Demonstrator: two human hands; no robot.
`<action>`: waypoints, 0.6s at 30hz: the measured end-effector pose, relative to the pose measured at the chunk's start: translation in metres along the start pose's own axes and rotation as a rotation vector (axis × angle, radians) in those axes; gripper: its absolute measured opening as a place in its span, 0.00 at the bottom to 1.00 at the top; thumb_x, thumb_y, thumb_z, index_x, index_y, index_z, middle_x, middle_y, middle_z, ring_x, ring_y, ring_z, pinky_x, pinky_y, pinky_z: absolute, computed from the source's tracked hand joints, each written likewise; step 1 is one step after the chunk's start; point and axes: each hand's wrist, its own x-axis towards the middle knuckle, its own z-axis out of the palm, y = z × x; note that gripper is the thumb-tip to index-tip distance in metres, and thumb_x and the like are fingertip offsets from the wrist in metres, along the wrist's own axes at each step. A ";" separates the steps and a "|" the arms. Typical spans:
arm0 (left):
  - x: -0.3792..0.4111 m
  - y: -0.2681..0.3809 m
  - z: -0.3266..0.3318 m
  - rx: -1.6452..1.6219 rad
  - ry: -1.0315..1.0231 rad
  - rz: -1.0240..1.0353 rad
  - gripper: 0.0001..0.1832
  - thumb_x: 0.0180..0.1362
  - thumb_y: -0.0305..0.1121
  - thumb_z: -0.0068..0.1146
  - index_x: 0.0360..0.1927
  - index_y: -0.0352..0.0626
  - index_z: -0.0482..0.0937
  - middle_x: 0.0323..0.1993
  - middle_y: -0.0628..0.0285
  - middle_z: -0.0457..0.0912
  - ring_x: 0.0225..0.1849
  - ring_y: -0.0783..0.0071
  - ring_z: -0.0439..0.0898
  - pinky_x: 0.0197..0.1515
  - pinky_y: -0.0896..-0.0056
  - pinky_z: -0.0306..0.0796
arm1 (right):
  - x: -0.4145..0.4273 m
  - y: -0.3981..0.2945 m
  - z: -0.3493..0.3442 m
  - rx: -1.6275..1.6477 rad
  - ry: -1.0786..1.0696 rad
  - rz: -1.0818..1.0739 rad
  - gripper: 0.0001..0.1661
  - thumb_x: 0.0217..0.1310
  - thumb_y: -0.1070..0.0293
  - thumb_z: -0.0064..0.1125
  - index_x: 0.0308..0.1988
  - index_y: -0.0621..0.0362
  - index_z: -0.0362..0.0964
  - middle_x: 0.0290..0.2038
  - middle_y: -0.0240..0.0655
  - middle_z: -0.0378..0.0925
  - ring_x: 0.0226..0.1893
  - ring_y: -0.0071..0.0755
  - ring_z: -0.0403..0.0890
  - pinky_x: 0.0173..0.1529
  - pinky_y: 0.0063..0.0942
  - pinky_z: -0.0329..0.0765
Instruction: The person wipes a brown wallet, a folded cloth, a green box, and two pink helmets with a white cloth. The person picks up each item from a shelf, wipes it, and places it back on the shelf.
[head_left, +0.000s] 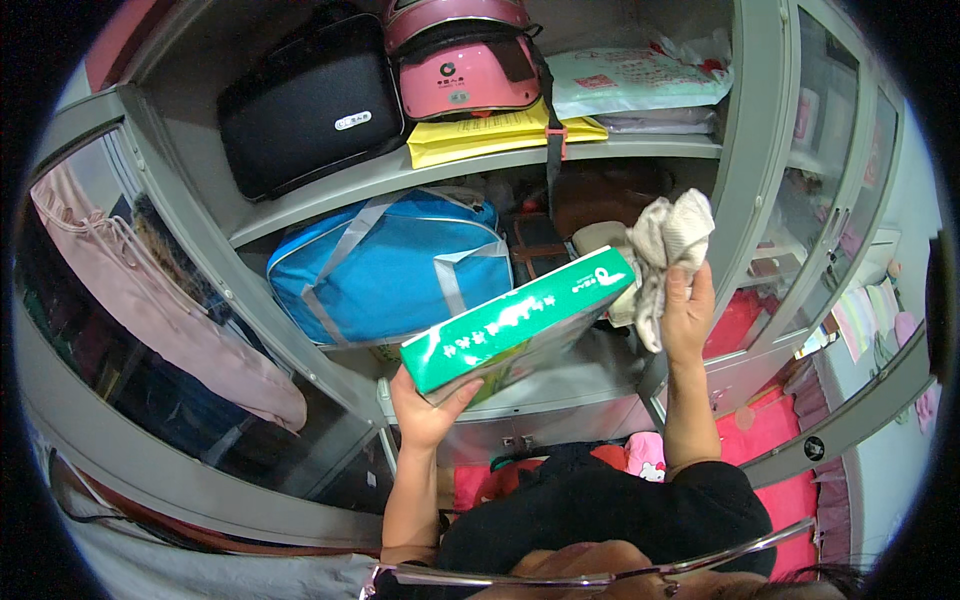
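My left hand (431, 405) grips the near left corner of a green cardboard box (517, 326), its thumb on the near face. The box is tilted, its right end raised towards the shelves, and bears white writing. My right hand (688, 304) holds a crumpled whitish cloth (671, 229) just past the box's right end. A blue fabric bag (390, 270) with grey straps lies on the middle shelf behind the box. Beige folded items, partly hidden, lie behind the box's right end.
On the upper shelf are a black case (315, 109), pink helmets (469, 75), a yellow packet (450, 142) and a plastic-wrapped pack (637, 79). Open glass doors flank the cabinet; a pink garment (172, 300) shows through the left one. A helmet strap (553, 157) hangs over the shelf edge.
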 end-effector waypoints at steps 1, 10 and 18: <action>-0.001 -0.001 -0.001 0.075 -0.009 -0.011 0.28 0.45 0.31 0.77 0.49 0.34 0.78 0.42 0.58 0.85 0.44 0.72 0.83 0.50 0.71 0.74 | 0.004 -0.012 0.009 -0.177 -0.058 -0.181 0.25 0.59 0.74 0.59 0.56 0.64 0.70 0.51 0.40 0.78 0.48 0.37 0.78 0.56 0.37 0.72; -0.014 -0.064 0.008 -0.189 -0.223 -0.235 0.26 0.69 0.32 0.47 0.69 0.41 0.59 0.66 0.53 0.66 0.66 0.64 0.67 0.67 0.63 0.65 | -0.046 -0.105 0.088 -0.411 -0.388 -0.896 0.22 0.50 0.60 0.60 0.49 0.37 0.80 0.52 0.25 0.79 0.48 0.35 0.76 0.47 0.36 0.71; -0.004 -0.017 -0.002 -0.308 0.113 -0.095 0.33 0.48 0.25 0.71 0.58 0.32 0.70 0.51 0.54 0.80 0.51 0.63 0.80 0.57 0.64 0.70 | 0.023 -0.032 0.064 -0.231 -0.191 -0.576 0.24 0.54 0.72 0.59 0.54 0.55 0.74 0.58 0.48 0.71 0.54 0.53 0.72 0.58 0.45 0.68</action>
